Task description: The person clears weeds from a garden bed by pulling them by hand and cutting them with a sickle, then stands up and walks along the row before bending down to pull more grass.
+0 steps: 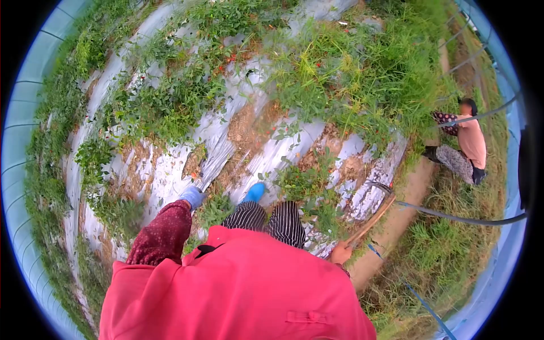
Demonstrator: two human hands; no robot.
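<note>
My left hand [193, 196], in a light blue glove, reaches down at the silvery plastic film [217, 161]. Its fingers look closed on the film's edge, where creases run together, though the fingertips are partly hidden. Green leafy plants with a few red fruits grow around it. On the other side, my bare right hand [341, 253] is wrapped round the wooden handle of a hoe [371, 220]. The hoe's dark, curved metal head [381, 186] points away from me, over the film at the bed's edge.
A person [471, 139] in a pink top crouches at the right, beyond the dirt path [416, 192]. A dark hose [464, 216] crosses there. Tall grass [345, 73] grows ahead. My blue shoe [255, 192] rests on the film. Blue sheeting [25, 133] curves along the sides.
</note>
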